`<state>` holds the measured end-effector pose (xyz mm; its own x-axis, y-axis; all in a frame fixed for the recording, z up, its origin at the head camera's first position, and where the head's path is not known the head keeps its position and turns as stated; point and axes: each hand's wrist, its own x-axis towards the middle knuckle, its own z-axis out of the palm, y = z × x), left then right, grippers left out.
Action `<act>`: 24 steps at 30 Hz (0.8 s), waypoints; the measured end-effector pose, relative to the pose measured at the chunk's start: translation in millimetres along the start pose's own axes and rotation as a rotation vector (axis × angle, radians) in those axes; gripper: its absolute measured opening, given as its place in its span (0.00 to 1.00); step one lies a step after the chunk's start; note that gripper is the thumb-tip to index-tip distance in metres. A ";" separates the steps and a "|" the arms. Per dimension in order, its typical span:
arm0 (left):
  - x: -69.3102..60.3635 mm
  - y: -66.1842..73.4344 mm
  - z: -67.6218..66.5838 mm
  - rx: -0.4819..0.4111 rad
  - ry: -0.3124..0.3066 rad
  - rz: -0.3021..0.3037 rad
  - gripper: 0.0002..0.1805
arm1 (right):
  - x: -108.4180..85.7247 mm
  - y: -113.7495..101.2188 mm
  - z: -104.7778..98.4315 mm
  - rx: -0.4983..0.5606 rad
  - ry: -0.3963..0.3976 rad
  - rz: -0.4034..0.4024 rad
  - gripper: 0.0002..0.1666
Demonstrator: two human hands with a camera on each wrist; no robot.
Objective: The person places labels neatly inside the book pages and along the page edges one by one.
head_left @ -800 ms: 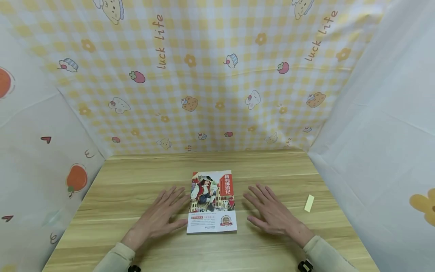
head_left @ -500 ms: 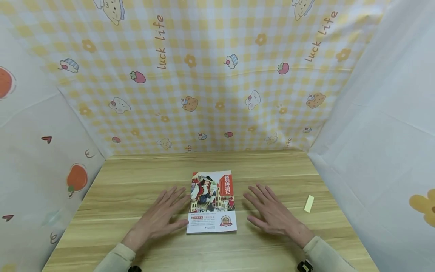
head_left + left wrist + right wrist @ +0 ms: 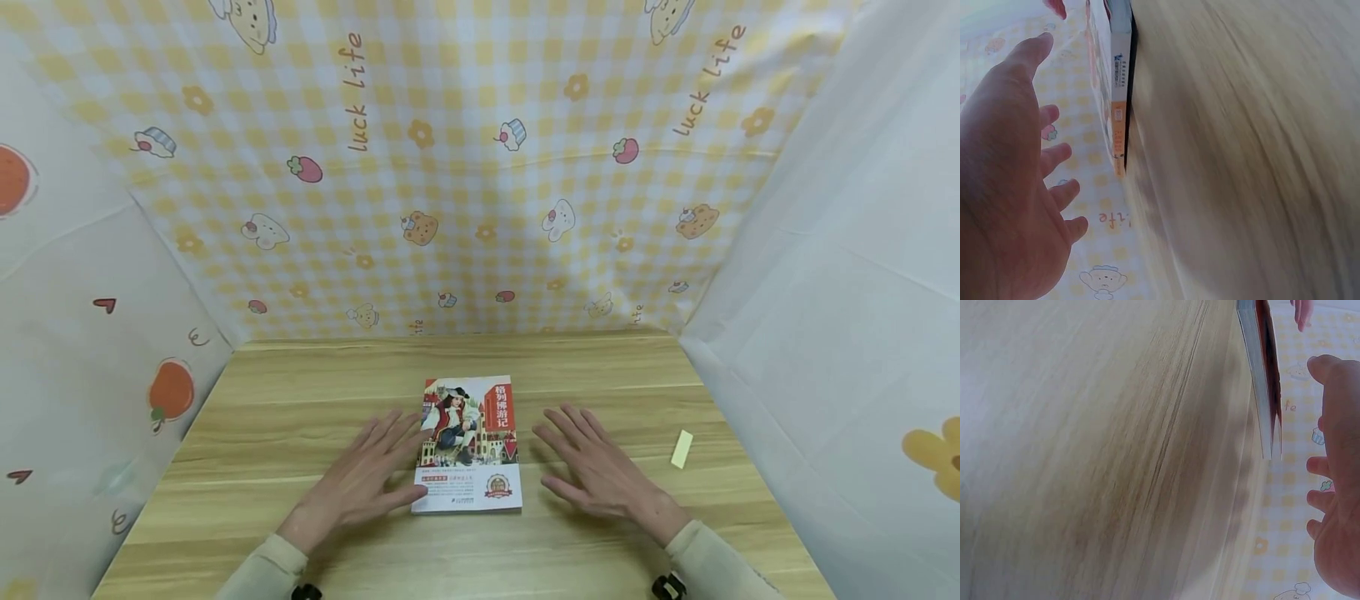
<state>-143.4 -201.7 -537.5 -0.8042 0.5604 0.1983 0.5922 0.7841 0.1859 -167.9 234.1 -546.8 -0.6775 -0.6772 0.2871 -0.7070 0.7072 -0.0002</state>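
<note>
A paperback book (image 3: 468,446) with a picture cover lies flat on the wooden table, midway between the two hands. My left hand (image 3: 363,475) hovers at the book's left side, fingers spread, its thumb overlapping the lower left corner in the head view. In the left wrist view the book's spine (image 3: 1120,94) faces that hand, and a gap shows between them. To the right of the book is my right hand (image 3: 600,471), fingers extended and apart from it. The right wrist view shows the page edges (image 3: 1257,369) beside this hand. Neither hand holds anything.
A small pale yellow strip (image 3: 682,449) lies on the table (image 3: 300,375) to the right of the right hand. A checked cloth (image 3: 465,183) hangs behind the table, with white cloth walls at both sides.
My left hand has shifted slightly right, so its thumb now overlaps the book's corner in the head view. The right hand has edged slightly left. The book stays put.
</note>
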 end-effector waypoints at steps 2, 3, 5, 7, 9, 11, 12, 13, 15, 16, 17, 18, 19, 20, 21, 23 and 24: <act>1.6 2.6 -0.7 -0.007 -0.006 0.000 0.48 | 1.2 -1.4 -0.8 0.012 0.000 -0.004 0.45; 2.2 4.0 -1.0 -0.011 -0.010 0.000 0.48 | 2.0 -2.2 -0.9 0.017 0.001 -0.006 0.45; 3.3 6.9 -1.2 -0.018 -0.020 0.002 0.48 | 3.9 -4.1 -1.4 0.025 0.001 -0.011 0.45; 4.5 10.1 -1.0 -0.029 -0.032 0.002 0.49 | 6.1 -6.3 -1.5 0.029 0.001 -0.017 0.45; 5.8 13.7 -0.2 -0.036 -0.044 0.006 0.49 | 8.2 -8.9 -1.9 0.031 0.002 -0.023 0.45; 7.6 17.3 1.0 -0.049 -0.059 0.011 0.50 | 10.4 -11.6 -3.4 0.039 0.000 -0.028 0.45; 8.5 19.2 1.8 -0.057 -0.067 0.013 0.49 | 11.3 -13.1 -4.4 0.046 -0.002 -0.031 0.45; 9.3 20.9 2.8 -0.062 -0.075 0.016 0.49 | 12.1 -14.6 -5.7 0.051 -0.006 -0.034 0.45; 10.8 24.4 4.6 -0.078 -0.091 0.020 0.49 | 13.5 -17.2 -7.1 0.061 -0.013 -0.038 0.46; 11.3 25.9 5.4 -0.088 -0.100 0.020 0.49 | 14.1 -18.5 -7.6 0.063 -0.018 -0.041 0.46; 11.7 27.2 6.2 -0.092 -0.106 0.021 0.48 | 14.5 -19.7 -8.1 0.063 -0.025 -0.045 0.47; 11.8 28.5 7.0 -0.093 -0.114 0.018 0.48 | 14.9 -20.7 -7.8 0.063 -0.030 -0.050 0.47; 11.8 29.6 7.5 -0.097 -0.122 0.015 0.48 | 15.2 -21.5 -7.5 0.061 -0.035 -0.055 0.47; 11.8 30.8 8.0 -0.097 -0.127 0.012 0.48 | 15.4 -22.5 -7.0 0.058 -0.038 -0.061 0.47; 11.8 31.9 8.2 -0.097 -0.132 0.010 0.49 | 15.6 -23.6 -7.2 0.057 -0.048 -0.065 0.48; 11.6 33.9 9.4 -0.090 -0.142 0.007 0.49 | 16.3 -25.5 -4.9 0.054 -0.056 -0.078 0.48; 11.5 34.9 9.9 -0.090 -0.148 0.006 0.49 | 16.7 -26.4 -3.6 0.056 -0.059 -0.084 0.48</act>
<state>-132.5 -165.3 -538.2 -0.7953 0.6035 0.0574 0.5941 0.7570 0.2720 -159.8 204.9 -538.6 -0.6252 -0.7454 0.2313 -0.7708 0.6363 -0.0327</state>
